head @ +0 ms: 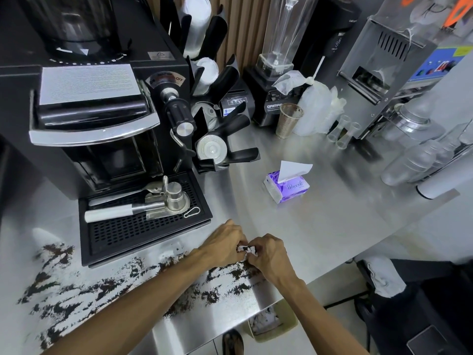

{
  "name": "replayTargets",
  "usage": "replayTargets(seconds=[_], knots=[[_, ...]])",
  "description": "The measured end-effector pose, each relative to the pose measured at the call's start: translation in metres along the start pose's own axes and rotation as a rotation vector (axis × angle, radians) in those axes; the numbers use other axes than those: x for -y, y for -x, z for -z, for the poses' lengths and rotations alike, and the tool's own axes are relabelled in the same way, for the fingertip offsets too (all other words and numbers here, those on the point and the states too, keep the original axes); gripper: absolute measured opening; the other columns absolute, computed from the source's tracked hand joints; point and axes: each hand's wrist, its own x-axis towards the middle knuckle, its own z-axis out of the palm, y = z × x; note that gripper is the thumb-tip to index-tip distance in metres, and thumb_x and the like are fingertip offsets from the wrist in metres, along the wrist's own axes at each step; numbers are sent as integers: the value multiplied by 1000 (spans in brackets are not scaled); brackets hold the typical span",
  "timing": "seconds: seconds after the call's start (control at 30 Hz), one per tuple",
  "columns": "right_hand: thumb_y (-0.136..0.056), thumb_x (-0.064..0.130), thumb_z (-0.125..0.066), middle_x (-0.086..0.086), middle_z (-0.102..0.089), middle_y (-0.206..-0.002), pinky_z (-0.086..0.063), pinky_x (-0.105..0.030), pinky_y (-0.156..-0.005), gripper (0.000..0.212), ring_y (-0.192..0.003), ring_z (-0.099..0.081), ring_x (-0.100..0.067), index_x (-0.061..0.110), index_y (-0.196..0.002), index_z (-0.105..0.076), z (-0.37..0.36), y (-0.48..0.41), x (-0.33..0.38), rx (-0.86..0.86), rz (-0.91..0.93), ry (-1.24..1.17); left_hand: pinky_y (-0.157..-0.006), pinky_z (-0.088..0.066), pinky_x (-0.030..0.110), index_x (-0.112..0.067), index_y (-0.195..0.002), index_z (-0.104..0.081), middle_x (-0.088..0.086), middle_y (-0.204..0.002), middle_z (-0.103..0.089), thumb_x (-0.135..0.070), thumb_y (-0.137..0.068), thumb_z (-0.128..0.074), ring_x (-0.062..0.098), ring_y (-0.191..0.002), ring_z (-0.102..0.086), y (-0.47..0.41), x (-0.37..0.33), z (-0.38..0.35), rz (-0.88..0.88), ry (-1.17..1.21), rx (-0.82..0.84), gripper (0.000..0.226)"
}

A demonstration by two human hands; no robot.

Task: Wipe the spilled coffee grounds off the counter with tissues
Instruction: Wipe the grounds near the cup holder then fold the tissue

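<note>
Dark coffee grounds (76,295) lie smeared in streaks along the front of the steel counter (320,226), from the far left to just under my hands. Both hands meet over the counter's front edge and pinch one crumpled white tissue (247,250) stained with grounds. My left hand (224,243) grips its left side, and my right hand (268,253) grips its right side. A purple tissue pack (286,187) with one white sheet sticking up stands further back on the counter.
A black coffee machine (102,119) with a drip tray (143,221) holding metal tools stands at the left. A blender (276,73), metal cup (289,120), plastic cups and a sealing machine line the back. A bin (268,322) with used tissues sits on the floor below the counter edge.
</note>
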Motion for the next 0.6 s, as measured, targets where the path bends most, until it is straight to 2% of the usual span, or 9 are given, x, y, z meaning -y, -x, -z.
replayTargets(seconds=[0.13,0.3,0.43,0.6], knots=[[-73,20,-75,5,-50,-79,-33,-7,-53,28,-62,-47,-8,23,-101,-75,1,1,2,-5,-12,-6,-79,-46,32,-17,-92,-71,-7,-83,-55,-39,-81,-70,14,-89,-42,1,0,-4,-7,-27,-18,24],[-70,20,-72,4,-51,-80,-29,-8,-53,29,-65,-52,-14,23,-99,-75,6,2,4,-33,-27,12,-76,-44,31,-20,-83,-67,-8,-78,-49,-38,-80,-68,14,-86,-39,2,-5,0,-37,-21,-51,18],[-67,23,-76,1,-57,-82,-37,-17,-57,31,-66,-57,-16,25,-99,-75,14,7,2,-40,-26,17,-77,-44,30,-19,-90,-70,-10,-78,-47,-37,-81,-67,12,-85,-36,2,-12,2,-58,-43,-69,21],[-71,28,-79,3,-54,-81,-40,-18,-58,29,-63,-56,-15,24,-99,-74,27,22,-10,-61,-24,34,-75,-38,24,-19,-102,-70,-10,-85,-52,-47,-81,-68,10,-87,-34,1,-33,-6,-61,-24,-104,35]])
